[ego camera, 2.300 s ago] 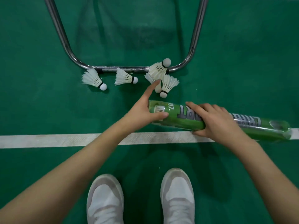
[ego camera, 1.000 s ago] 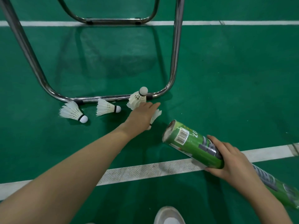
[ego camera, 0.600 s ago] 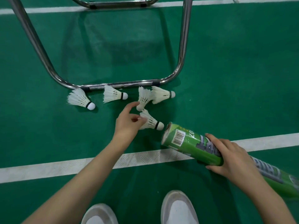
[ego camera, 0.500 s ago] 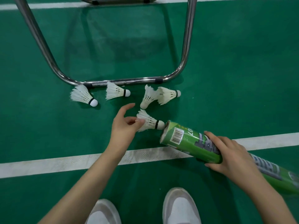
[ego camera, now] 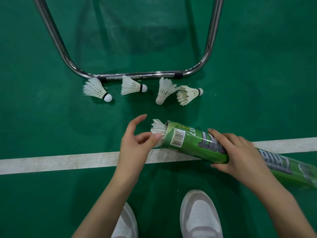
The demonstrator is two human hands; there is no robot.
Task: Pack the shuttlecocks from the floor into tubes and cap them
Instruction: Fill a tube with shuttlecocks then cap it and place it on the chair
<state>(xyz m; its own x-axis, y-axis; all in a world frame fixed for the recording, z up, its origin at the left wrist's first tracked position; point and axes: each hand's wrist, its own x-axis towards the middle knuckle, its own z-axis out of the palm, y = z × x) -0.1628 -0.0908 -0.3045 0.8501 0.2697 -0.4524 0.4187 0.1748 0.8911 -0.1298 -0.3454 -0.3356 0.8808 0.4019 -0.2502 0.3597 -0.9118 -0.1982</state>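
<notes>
My right hand [ego camera: 240, 152] grips a long green tube [ego camera: 188, 143] that lies tilted over the white court line, open end to the left. My left hand [ego camera: 135, 143] pinches the feathers of a white shuttlecock [ego camera: 157, 130] whose cork end is inside the tube mouth; only the feather skirt sticks out. Several more white shuttlecocks lie on the green floor beyond: one at the left [ego camera: 97, 90], one beside it [ego camera: 132, 85], and two touching each other at the right [ego camera: 164, 91] [ego camera: 188, 95].
A bent chrome tube frame [ego camera: 137, 75] rests on the floor just behind the shuttlecocks, its legs running away up both sides. A white court line [ego camera: 60, 160] crosses under the tube. My two white shoes [ego camera: 199, 215] stand near the bottom edge.
My left hand has picked one shuttlecock off the floor and pushed it cork first into the tube mouth. The right hand has kept its hold and brought the tube closer.
</notes>
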